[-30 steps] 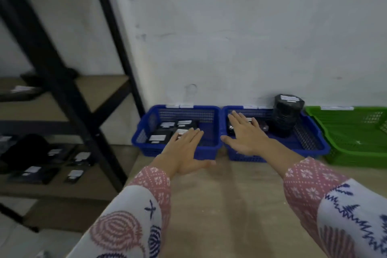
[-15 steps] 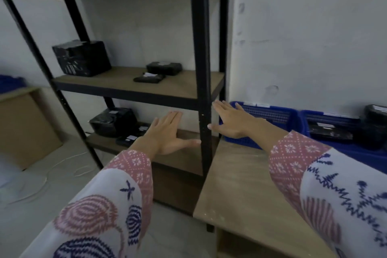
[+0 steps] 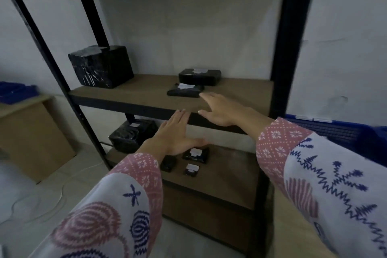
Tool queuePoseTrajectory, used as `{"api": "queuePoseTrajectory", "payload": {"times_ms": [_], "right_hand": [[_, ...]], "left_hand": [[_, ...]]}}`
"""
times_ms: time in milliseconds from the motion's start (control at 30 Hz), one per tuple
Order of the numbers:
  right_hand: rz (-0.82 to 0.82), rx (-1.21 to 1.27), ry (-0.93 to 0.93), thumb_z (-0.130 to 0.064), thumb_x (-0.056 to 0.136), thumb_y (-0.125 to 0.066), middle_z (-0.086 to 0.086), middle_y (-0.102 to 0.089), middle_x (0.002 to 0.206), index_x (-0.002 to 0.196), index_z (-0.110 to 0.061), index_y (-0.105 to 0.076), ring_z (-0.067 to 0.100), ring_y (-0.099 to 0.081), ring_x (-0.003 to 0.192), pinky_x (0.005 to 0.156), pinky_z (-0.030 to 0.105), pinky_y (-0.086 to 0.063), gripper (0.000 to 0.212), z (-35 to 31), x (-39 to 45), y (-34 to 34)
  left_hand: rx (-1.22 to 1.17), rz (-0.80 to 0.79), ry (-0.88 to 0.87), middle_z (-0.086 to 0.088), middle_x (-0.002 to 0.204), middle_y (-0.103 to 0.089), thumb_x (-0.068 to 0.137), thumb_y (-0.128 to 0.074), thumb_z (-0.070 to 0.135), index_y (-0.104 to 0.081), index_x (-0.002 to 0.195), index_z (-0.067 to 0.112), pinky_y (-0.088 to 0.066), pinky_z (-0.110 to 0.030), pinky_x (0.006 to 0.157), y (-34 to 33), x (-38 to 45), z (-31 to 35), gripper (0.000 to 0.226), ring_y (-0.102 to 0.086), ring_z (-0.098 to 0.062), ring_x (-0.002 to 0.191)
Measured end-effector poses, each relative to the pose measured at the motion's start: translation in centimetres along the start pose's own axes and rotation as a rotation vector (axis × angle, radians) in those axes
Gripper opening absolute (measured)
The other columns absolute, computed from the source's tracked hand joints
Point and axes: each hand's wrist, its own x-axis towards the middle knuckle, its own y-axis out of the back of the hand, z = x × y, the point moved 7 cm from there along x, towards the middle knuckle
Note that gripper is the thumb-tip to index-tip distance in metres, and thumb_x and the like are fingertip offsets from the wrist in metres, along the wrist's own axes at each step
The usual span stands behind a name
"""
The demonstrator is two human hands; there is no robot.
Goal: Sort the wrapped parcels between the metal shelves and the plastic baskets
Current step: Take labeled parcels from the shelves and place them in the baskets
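Observation:
A black metal shelf unit fills the view; its middle board point(image 3: 146, 92) carries a big black wrapped box point(image 3: 101, 66), a flat black parcel point(image 3: 200, 77) at the back and a thin black parcel point(image 3: 183, 91) in front of it. My right hand point(image 3: 222, 110) is open, palm down, over the board's front edge, its fingertips just short of the thin parcel. My left hand point(image 3: 178, 135) is open and empty, held below the board's edge. The lower board point(image 3: 228, 172) holds a large black parcel point(image 3: 132, 135) and three small ones point(image 3: 195, 154).
A blue plastic basket point(image 3: 335, 130) sits at the right on a wooden table point(image 3: 293, 226). The shelf's thick right post point(image 3: 291, 37) stands between the basket and the boards. A brown cardboard box point(image 3: 29, 138) with blue baskets point(image 3: 14, 90) above it stands at the left. A cable lies on the floor.
My view has swung left from the blue and green baskets to the shelf unit. Both open hands came along; the right now reaches over the middle board toward the thin parcel.

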Motion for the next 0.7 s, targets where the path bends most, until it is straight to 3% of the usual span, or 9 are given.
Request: {"api": "queuePoseTrajectory", "payload": {"times_ms": [267,367,533,700], "right_hand": [[0.118,0.155,-0.299,-0.043,0.093,-0.047,0.01,-0.029,0.15,0.147,-0.016,-0.018,0.029,-0.037,0.132,0.103,0.042,-0.036,0.067,2.1,10.9,-3.3],[0.214,0.116,-0.509,-0.058,0.09,-0.039,0.013,-0.029,0.148,0.146,-0.011,-0.021,0.031,-0.031,0.134,0.107,0.046,-0.027,0.075,3.2,13.4,-4.2],[0.256,0.136,-0.861,-0.076,0.083,-0.022,0.018,-0.027,0.147,0.141,-0.008,-0.037,0.035,-0.023,0.134,0.107,0.045,-0.018,0.09,4.0,15.9,-4.9],[0.284,0.123,-0.977,-0.077,0.076,-0.043,0.018,-0.028,0.144,0.14,-0.007,-0.036,0.036,-0.024,0.132,0.106,0.044,-0.021,0.096,3.9,17.6,-5.3]], "left_hand": [[0.003,-0.006,-0.059,-0.001,0.157,0.001,0.083,-0.047,0.065,-0.005,0.149,0.013,-0.005,-0.042,0.118,-0.4,7.5,-9.8,0.094,0.006,-0.016,0.144],[0.004,0.008,-0.067,0.001,0.157,-0.001,0.084,-0.043,0.066,-0.009,0.149,0.014,-0.004,-0.04,0.117,0.0,9.9,-12.9,0.09,0.006,-0.014,0.144],[0.114,0.11,-0.2,0.001,0.149,-0.029,0.082,-0.029,0.075,-0.021,0.146,0.019,-0.02,-0.036,0.11,1.3,12.3,-16.6,0.085,-0.029,-0.015,0.134],[0.151,0.135,-0.373,0.004,0.148,-0.033,0.067,-0.01,0.081,-0.026,0.144,0.022,-0.027,-0.032,0.105,2.0,14.0,-18.9,0.098,-0.036,-0.014,0.13]]}}
